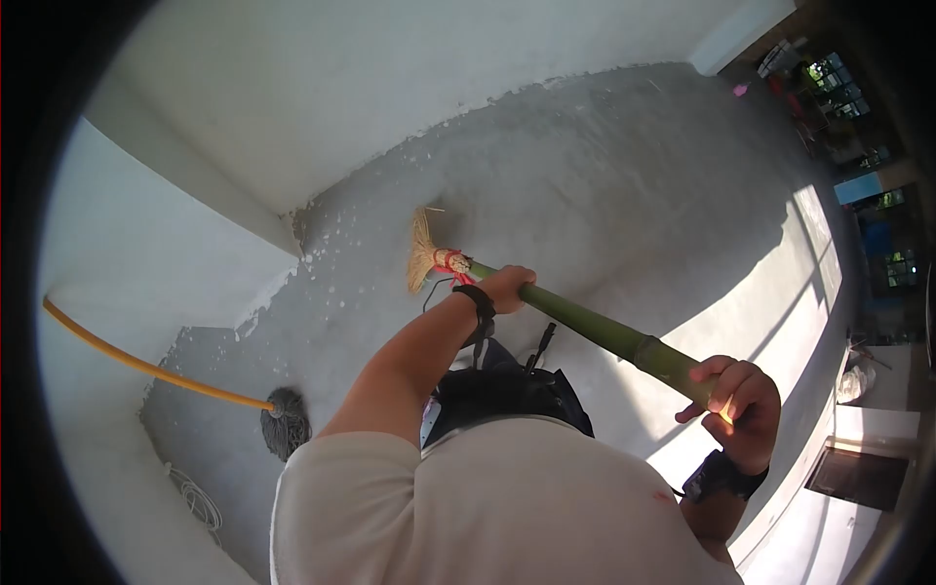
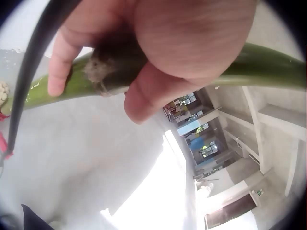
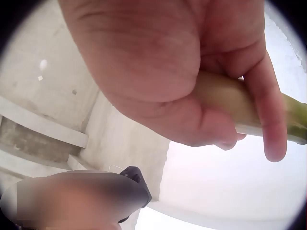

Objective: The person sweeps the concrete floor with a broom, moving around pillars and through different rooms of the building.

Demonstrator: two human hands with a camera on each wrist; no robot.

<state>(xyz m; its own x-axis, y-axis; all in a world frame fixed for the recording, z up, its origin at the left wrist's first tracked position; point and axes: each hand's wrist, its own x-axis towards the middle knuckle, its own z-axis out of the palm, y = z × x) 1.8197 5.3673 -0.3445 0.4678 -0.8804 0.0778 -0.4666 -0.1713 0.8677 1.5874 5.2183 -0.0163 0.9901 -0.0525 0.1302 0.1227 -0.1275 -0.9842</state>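
Note:
Both hands hold a broom with a thick green bamboo handle (image 1: 609, 331) and a straw head (image 1: 421, 255) bound with red cord. My left hand (image 1: 507, 290) grips the handle just above the binding; in the left wrist view, the left hand (image 2: 158, 52) has its fingers and thumb round the bamboo beside a rough brown node. Near the handle's upper end, my right hand (image 1: 741, 400) curls its fingers round the bamboo. The right wrist view shows the right hand (image 3: 192, 81) with thumb and fingers about the pale end. The straw head overlaps the grey floor (image 1: 585, 175).
A mop with a yellow handle (image 1: 156, 370) and grey strands (image 1: 286, 424) leans by the left wall. Coiled white cable (image 1: 198, 502) lies near the wall's foot. Sunlight falls across the floor at right. A black bag (image 1: 507, 395) hangs at the person's waist.

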